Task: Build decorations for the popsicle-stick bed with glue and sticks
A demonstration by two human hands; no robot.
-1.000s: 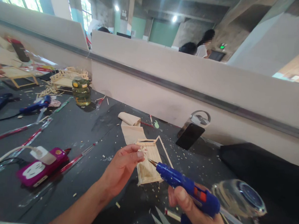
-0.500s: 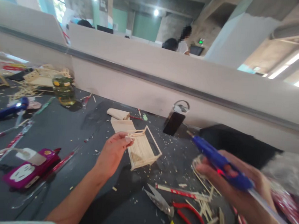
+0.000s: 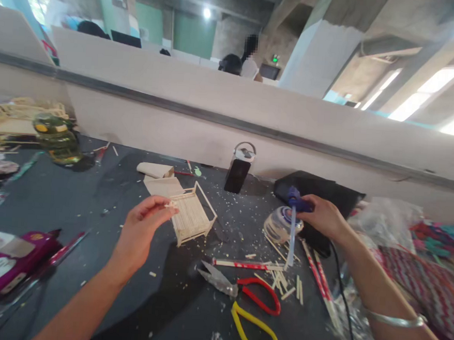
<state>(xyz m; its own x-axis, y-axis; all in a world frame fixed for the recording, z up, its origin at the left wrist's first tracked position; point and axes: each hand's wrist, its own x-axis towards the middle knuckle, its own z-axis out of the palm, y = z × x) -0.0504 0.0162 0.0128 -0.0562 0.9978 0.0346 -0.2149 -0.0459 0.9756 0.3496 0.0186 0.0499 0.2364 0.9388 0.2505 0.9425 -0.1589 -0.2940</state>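
Directly in front of the stick-built frame (image 3: 192, 219), between the left arm (image 3: 98, 280) and the scissors (image 3: 234, 288), the worktop (image 3: 159, 300) gives a hand open passage. Right of the frame, a crumb-strewn lane runs to the clear jar (image 3: 274, 227), where the right hand (image 3: 323, 215) and glue gun (image 3: 294, 198) obstruct. The left hand (image 3: 143, 229) blocks the frame's left side. Behind it lie paper (image 3: 163, 185) and, farther back, the partition (image 3: 168, 122); a phone (image 3: 237, 176) stands behind-right.
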